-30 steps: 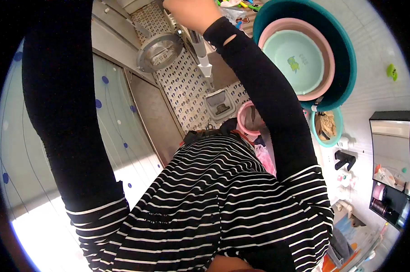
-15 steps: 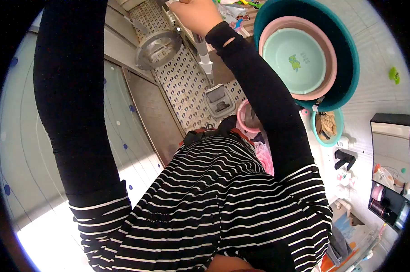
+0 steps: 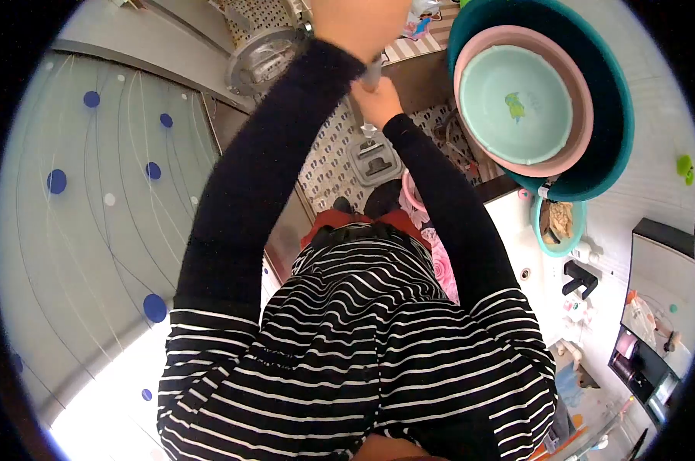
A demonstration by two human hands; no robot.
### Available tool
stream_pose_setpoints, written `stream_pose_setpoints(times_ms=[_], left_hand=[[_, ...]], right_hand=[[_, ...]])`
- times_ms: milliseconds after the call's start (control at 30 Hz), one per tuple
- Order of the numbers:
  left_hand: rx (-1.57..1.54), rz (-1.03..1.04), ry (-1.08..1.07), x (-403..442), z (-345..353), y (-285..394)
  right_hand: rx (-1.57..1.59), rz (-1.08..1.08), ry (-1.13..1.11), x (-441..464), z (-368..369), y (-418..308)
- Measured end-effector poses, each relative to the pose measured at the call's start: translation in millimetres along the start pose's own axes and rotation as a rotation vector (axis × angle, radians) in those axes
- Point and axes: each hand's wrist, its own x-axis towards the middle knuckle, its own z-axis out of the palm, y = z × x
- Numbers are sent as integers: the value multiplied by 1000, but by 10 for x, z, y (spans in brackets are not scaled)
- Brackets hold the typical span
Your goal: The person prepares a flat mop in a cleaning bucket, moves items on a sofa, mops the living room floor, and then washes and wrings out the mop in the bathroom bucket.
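Observation:
Both my arms reach forward in black sleeves. My left hand (image 3: 361,24) is at the top edge, near the camera and slightly blurred. It is closed around the upper part of a flat mop's grey pole, with its fingers mostly hidden. Lower down, my right hand (image 3: 378,101) grips the same pole. Beneath it, the flat mop (image 3: 376,160) has its grey rectangular head on the footprint-patterned floor, just ahead of my feet.
Nested basins, green (image 3: 517,107), pink (image 3: 582,115) and dark teal (image 3: 620,115), stand at the right above a white sink (image 3: 517,230). A smaller bowl (image 3: 540,219) holds a brownish thing. A dotted glass panel (image 3: 101,230) is at left. A round see-through thing (image 3: 263,61) lies ahead.
My left hand has come into view at the top of the pole. My right hand has slid down the pole. The mop's pole stands further right and the view has shifted slightly.

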Motion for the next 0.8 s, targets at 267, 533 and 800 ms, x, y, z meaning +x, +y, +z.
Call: stream_pose_setpoints(times_ms=[267, 533, 800], left_hand=[[-87, -298, -142, -526, -104, -511], [-155, -257, -277, -457, -196, -530], [-59, -239, -246, -170, -274, 58]], right_hand=[[-44, -230, 29, -90, 247, 808], [-112, -248, 0, -25, 205, 903], [-94, -3, -83, 11, -13, 53]])
